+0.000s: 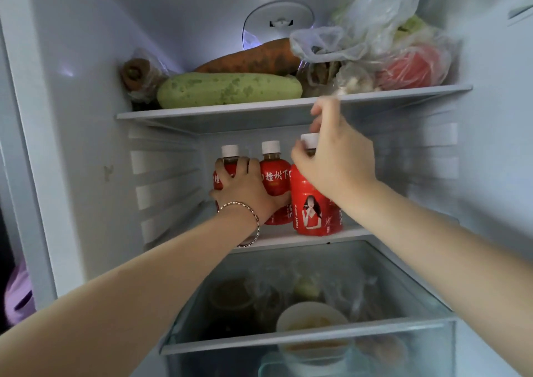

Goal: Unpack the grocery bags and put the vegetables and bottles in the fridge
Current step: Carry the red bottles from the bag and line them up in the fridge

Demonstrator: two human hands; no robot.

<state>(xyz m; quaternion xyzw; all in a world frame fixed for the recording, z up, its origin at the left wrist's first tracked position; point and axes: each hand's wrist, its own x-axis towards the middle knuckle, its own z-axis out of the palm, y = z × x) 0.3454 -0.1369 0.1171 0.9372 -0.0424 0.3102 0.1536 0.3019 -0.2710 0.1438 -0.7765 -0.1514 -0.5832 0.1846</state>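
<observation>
Your right hand (337, 157) fingers are clamping the near red bottle (313, 206); your left hand (245, 186) is gripping the far-left bottle (223, 174). Crowding risks toppling the middle bottle (274, 180).

Red-labelled bottles (314, 203), white caps (270, 147); mottled pale-green squash (229, 90); orange carrot (253, 59); silver bracelet (251, 215).

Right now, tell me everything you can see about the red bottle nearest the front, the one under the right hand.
The front bottle stands upright near the front edge of the middle shelf, right of two similar bottles. It looks like plastic, with a white screw cap, dark drink showing at the neck, and a glossy red wrap printed with a figure in a red dress and small white text. The right hand grips its cap and shoulder from above.
</observation>
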